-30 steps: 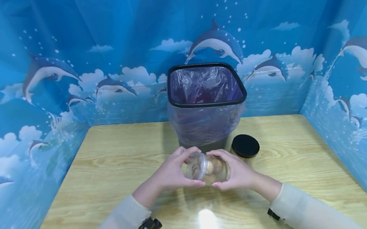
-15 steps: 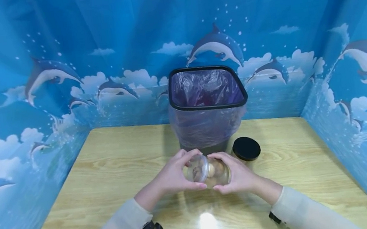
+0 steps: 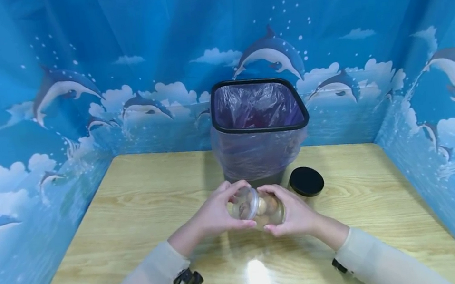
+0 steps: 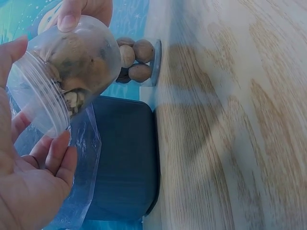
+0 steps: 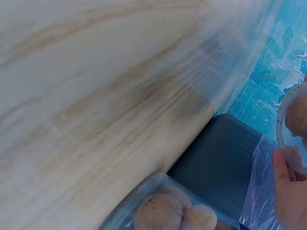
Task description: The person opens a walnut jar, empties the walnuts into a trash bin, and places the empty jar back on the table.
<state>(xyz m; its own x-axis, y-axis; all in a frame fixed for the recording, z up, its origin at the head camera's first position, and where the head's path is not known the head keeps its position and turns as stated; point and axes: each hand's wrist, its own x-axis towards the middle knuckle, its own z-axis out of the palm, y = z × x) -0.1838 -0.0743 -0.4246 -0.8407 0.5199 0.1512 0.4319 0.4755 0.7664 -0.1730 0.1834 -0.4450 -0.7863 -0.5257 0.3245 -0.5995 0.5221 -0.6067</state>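
Observation:
Both hands hold a clear plastic jar (image 3: 268, 211) tipped on its side over the table, in front of the bin. Inside it are round brown walnut-like pieces (image 4: 79, 60), with paler broken bits near the ridged end. My left hand (image 3: 219, 212) curls its fingers and thumb round that ridged end (image 4: 45, 93). My right hand (image 3: 294, 210) grips the base end from the other side; in the right wrist view the right hand (image 5: 292, 199) shows at the right edge with part of the jar (image 5: 283, 120).
A bin (image 3: 263, 151) lined with a purple bag (image 3: 255, 157) stands at the back of the wooden table (image 3: 152, 190). A second jar of round brown pieces (image 4: 136, 60), topped by a black lid (image 3: 306, 181), stands beside it. Dolphin-printed curtains (image 3: 144, 37) enclose the table.
Both hands keep their hold on the tipped jar in nearly the same place. The head view shifts slightly; the bin and lidded jar stay put.

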